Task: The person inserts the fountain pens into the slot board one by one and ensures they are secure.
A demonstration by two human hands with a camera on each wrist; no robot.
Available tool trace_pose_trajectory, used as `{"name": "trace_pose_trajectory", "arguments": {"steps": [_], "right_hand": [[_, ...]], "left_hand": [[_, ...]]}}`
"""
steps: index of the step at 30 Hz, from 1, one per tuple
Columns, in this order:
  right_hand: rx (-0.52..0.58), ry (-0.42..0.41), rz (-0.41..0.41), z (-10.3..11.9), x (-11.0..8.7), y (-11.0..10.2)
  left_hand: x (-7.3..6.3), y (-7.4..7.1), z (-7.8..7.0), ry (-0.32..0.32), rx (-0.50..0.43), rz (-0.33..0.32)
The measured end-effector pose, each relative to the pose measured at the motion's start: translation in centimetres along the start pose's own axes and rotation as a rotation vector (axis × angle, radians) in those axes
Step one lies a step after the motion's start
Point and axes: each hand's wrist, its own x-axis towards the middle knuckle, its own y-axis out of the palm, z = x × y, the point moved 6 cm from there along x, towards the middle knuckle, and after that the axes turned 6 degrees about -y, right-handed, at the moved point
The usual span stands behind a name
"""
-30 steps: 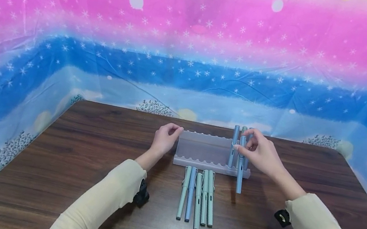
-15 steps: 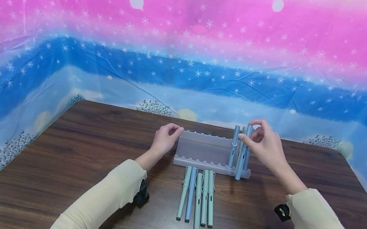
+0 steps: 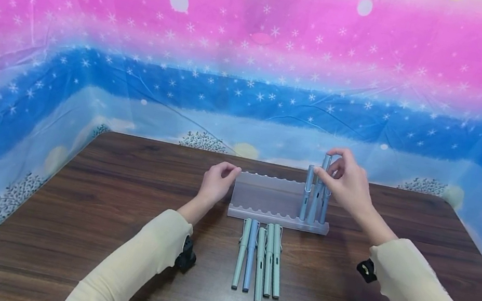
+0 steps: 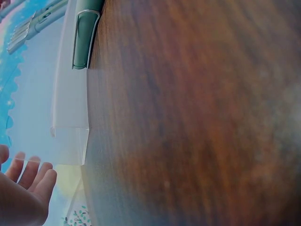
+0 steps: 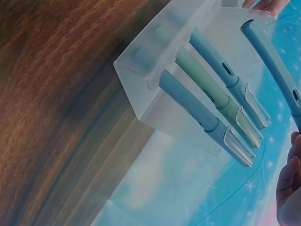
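Note:
A frosted clear plastic pen rack (image 3: 268,195) with scalloped edges stands on the table. My left hand (image 3: 216,182) pinches its upper left corner; the left wrist view shows the fingers (image 4: 43,183) at the rack's end. My right hand (image 3: 349,188) holds a blue capped pen (image 5: 273,59) by its cap end, roughly upright, in front of the rack's right part. Three pens stand in the rack there: a blue pen (image 5: 186,99), a green pen (image 5: 202,80) and another blue pen (image 3: 307,192). In the head view the held pen overlaps the green one and hides it.
Several green pens (image 3: 259,266) and one blue pen (image 3: 250,257) lie side by side on the wooden table (image 3: 119,205) just in front of the rack. A patterned pink and blue cloth (image 3: 250,94) hangs around the table's back and sides.
My right hand has raised the blue pen from in front of the rack's base, moving it up and back until it overlaps the standing pens. My left hand has stayed at the rack's corner.

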Motion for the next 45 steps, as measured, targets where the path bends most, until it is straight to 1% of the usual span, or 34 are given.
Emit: {"name": "trace_pose_trajectory", "arguments": {"steps": [5, 13, 18, 22, 26, 33, 37, 40, 45], "right_hand": [[-0.027, -0.056, -0.019, 0.2, 0.2, 0.6], [-0.046, -0.114, -0.057, 0.8, 0.5, 1.0], [-0.063, -0.149, -0.053, 0.9, 0.5, 1.7], [-0.075, -0.147, -0.050, 1.0, 0.4, 2.0], [-0.094, -0.141, -0.076, 1.1, 0.2, 2.1], [-0.139, -0.123, -0.095, 0.8, -0.9, 2.9], [-0.162, -0.147, -0.106, 0.9, -1.5, 3.3], [-0.169, -0.167, -0.104, 1.0, -1.8, 3.6], [-0.167, -0.164, -0.081, 0.9, -2.1, 3.9]], "left_hand": [[0.0, 0.0, -0.1, 0.001, -0.002, 0.002], [0.0, -0.1, -0.1, 0.004, -0.002, 0.000], [-0.1, -0.1, -0.1, 0.001, 0.001, -0.003], [0.0, -0.1, -0.1, 0.004, 0.003, -0.004], [0.0, -0.1, -0.1, 0.007, 0.003, -0.002], [-0.1, -0.1, -0.1, 0.009, -0.003, 0.003], [-0.1, -0.1, -0.1, 0.011, -0.001, 0.005], [-0.2, -0.1, -0.2, 0.012, -0.001, 0.006], [-0.2, -0.1, -0.2, 0.009, -0.002, 0.008]]}}
